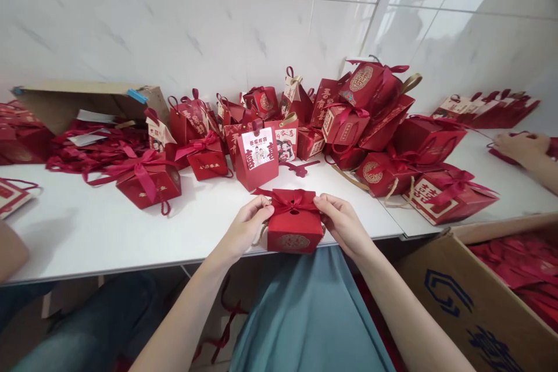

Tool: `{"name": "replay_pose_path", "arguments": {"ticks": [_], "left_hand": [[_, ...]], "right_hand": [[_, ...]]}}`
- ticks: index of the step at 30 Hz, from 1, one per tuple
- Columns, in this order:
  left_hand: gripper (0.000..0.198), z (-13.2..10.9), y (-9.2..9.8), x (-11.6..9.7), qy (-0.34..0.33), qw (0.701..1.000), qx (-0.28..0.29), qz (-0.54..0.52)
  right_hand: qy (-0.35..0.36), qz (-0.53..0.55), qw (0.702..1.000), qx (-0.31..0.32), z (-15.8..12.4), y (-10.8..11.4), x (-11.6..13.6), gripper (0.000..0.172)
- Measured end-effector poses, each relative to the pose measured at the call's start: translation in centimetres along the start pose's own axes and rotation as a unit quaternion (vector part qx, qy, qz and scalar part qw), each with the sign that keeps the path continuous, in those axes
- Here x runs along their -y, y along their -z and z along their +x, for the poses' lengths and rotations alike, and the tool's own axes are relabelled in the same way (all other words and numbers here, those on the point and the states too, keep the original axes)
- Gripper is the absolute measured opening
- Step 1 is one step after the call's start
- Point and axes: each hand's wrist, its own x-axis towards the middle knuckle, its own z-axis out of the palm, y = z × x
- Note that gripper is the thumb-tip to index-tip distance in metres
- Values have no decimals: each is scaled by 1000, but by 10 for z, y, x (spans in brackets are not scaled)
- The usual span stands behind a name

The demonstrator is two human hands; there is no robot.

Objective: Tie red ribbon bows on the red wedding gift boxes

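Red gift box (294,240) is sitting at the front edge of the desk (209,235), just below the centre of the frame, with a ribbon bow (293,203) crossing its top. The left hand (249,222) is pinching the bow's left side, thumb and fingers clamped on the ribbon; the right hand (342,221) is gripping its right side the same way. Rope handles are showing beside both hands. Just behind, a printed bag-shaped box (257,157) is standing upright near the middle of the frame, and a loose ribbon piece (300,171) is lying to its right. Left of centre, a bow-tied box (150,186) is trailing its ribbon tails. Right of centre, a pile of red boxes (366,110) is leaning and overlapping. Toward the upper left, an open carton (96,93) is lying behind a heap of ribbons (104,148). At the right edge, another person's hand (523,148) is touching a red item. In the lower right, a cardboard box (449,302) with blue marks is holding more red pieces, and a tiled wall (174,29) is filling the upper frame.
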Motion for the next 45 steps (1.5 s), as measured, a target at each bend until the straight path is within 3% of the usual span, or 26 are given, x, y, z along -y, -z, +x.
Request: {"name": "replay_pose_path", "arguments": {"ticks": [6,10,13,15,19,22,26,29,33,42,45], "left_hand": [[28,-2,-4,9,-26,999,-27,12],[25,-3,-7,9,-61,994,-65,57],[18,-3,-7,5,-68,991,-73,87],[15,-4,-8,1,-77,989,-75,99],[10,-6,-8,-4,-112,984,-65,124],[5,-8,-6,-6,-169,963,-72,195],[13,-10,-2,-10,-285,889,-83,348],[26,-9,-2,-16,-309,856,-36,413],[38,-6,-5,-22,-290,843,15,453],[41,-8,-13,-18,-291,828,13,478],[42,-8,-14,-18,-294,823,17,486]], "right_hand": [[-4,53,999,4,-2,-1,-12,43],[39,-88,995,5,-2,12,-3,42],[153,-254,954,-56,4,15,22,29],[216,-341,913,-57,11,5,39,20],[204,-481,848,91,26,-29,59,15],[166,-524,826,128,35,-44,60,14],[136,-497,849,115,43,-40,57,13],[110,-458,876,107,49,-32,55,15],[69,-424,897,108,55,-26,51,17],[12,-293,949,116,66,-22,41,3],[-15,-250,961,114,67,-23,40,16]]}}
